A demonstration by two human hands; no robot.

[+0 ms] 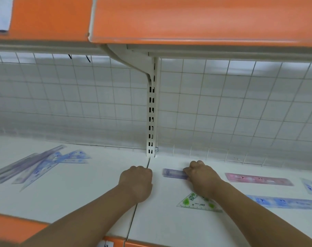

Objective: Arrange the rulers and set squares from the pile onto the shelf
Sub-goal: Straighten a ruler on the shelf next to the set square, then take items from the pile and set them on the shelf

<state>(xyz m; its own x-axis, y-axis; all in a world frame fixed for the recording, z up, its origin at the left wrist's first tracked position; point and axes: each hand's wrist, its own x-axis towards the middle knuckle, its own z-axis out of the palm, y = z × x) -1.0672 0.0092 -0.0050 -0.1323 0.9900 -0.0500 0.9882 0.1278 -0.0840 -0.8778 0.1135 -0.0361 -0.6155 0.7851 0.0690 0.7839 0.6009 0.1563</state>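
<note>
Honestly, your right hand (203, 177) grips the purple ruler (174, 173), left hand (136, 182) is an empty fist; pulling back could drag your wrist over the green set square (196, 203) under it.

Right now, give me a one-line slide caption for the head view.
Right hand holds a purple ruler on the white shelf, left hand curled beside it, pile lying at far left.
</note>
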